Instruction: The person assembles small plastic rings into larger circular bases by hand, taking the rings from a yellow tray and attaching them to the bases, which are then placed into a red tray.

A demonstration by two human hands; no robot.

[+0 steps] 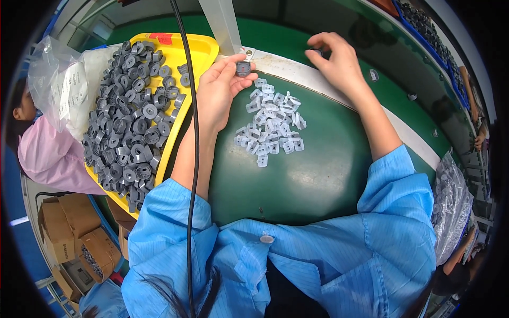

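Observation:
Between the thumb and fingers of my left hand is a dark grey plastic cap, held up near the white rail. My right hand reaches beyond that rail, over the green belt. Its fingers curl around another small dark grey piece, mostly hidden by them. On the green work surface between my arms lies a loose heap of small translucent plastic clips. To the left, a yellow tray holds a large pile of similar dark grey caps.
A black cable hangs in front of my left forearm. A white rail borders the belt, where a few small pieces lie. Plastic bags, cardboard boxes and a person in a pink sleeve are around the sides.

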